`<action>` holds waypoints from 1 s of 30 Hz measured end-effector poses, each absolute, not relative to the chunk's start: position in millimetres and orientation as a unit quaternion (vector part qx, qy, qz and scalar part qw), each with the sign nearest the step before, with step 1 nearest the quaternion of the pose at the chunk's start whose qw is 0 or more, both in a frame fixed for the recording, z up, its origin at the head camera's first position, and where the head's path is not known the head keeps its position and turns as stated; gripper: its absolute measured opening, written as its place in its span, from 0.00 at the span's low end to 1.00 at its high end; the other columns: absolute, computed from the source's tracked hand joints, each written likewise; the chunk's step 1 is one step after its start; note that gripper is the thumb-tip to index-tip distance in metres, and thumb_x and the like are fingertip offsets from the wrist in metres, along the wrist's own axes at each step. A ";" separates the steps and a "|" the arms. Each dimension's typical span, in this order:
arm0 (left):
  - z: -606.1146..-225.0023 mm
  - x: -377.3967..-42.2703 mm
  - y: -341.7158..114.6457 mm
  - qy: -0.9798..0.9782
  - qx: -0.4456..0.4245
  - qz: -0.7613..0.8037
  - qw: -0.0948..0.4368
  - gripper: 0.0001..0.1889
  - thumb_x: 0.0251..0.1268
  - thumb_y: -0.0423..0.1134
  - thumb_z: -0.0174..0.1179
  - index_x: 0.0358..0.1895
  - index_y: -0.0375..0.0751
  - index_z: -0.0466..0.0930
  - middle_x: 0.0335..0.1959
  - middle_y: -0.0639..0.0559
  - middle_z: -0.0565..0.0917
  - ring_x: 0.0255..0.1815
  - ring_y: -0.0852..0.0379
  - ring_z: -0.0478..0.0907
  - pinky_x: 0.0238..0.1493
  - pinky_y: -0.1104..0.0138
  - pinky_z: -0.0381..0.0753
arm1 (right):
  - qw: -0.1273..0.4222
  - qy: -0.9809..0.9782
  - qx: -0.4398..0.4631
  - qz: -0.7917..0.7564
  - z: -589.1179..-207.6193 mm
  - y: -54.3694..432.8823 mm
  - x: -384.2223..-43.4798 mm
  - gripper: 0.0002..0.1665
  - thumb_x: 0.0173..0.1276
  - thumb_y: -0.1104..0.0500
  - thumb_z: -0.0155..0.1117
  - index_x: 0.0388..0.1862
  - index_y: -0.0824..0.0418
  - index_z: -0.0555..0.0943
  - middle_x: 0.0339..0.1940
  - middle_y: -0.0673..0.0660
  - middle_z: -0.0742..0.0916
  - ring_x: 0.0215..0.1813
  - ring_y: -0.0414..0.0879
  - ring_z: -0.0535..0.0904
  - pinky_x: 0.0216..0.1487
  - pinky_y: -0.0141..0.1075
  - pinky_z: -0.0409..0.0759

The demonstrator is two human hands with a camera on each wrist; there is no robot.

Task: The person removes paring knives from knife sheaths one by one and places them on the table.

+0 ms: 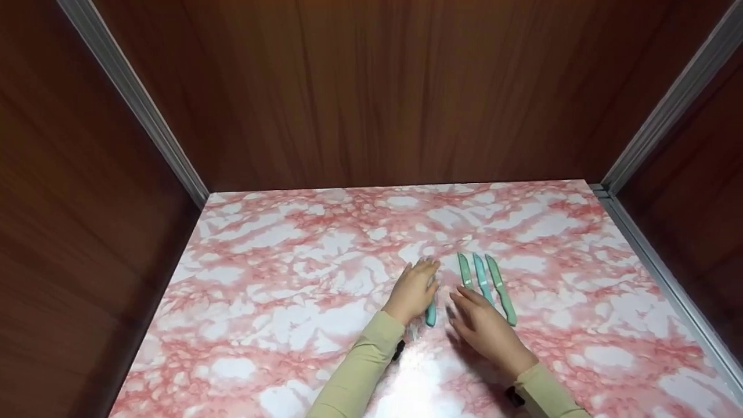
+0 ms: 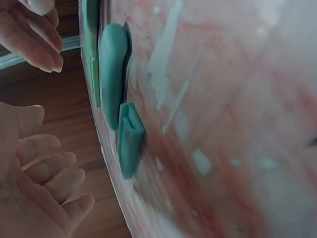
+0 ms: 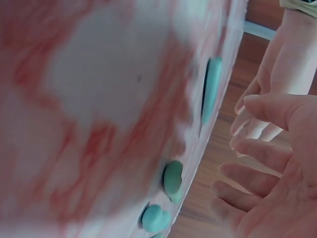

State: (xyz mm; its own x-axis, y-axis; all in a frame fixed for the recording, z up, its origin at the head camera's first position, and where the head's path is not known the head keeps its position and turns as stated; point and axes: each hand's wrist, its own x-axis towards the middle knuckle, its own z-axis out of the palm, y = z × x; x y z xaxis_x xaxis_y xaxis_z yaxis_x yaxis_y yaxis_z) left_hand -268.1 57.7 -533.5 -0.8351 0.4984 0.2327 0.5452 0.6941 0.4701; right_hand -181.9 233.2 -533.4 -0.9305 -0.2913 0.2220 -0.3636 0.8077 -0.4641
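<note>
My left hand (image 1: 411, 290) hovers over a teal knife (image 1: 430, 314), its fingers loosely extended and holding nothing. In the left wrist view this knife's rounded handle (image 2: 113, 72) and teal blade cover (image 2: 131, 144) lie on the tabletop beside that hand (image 2: 39, 178). My right hand (image 1: 482, 325) is also empty, fingers relaxed, near three knives lying side by side: a green knife (image 1: 465, 270), a teal knife (image 1: 481, 276) and another green knife (image 1: 502, 293). It hides the lower ends of the first two. In the right wrist view both palms face each other beyond the handles.
The knives lie on a red-and-white marbled tabletop (image 1: 278, 278). Brown wood-look panels (image 1: 371, 93) enclose its back and sides, with grey metal strips (image 1: 139, 98) at the corners. Bright glare falls on the near part of the table.
</note>
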 end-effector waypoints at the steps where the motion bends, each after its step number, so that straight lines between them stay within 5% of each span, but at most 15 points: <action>1: -533.7 -268.2 59.9 -0.921 -0.290 -0.256 0.044 0.23 0.71 0.40 0.53 0.67 0.38 0.69 0.67 0.41 0.69 0.69 0.46 0.62 0.69 0.50 0.56 | 0.069 -0.948 0.176 0.255 -534.4 234.4 -181.3 0.31 0.63 0.57 0.68 0.64 0.66 0.73 0.68 0.66 0.70 0.67 0.59 0.67 0.61 0.51 0.71; 30: -533.7 -279.3 106.0 -0.919 -0.387 -0.065 0.029 0.24 0.75 0.41 0.48 0.71 0.47 0.64 0.71 0.50 0.64 0.72 0.53 0.58 0.71 0.54 0.53 | 0.065 -0.956 0.193 0.211 -543.6 258.9 -178.1 0.34 0.63 0.59 0.68 0.67 0.67 0.70 0.68 0.66 0.69 0.67 0.60 0.66 0.63 0.52 0.68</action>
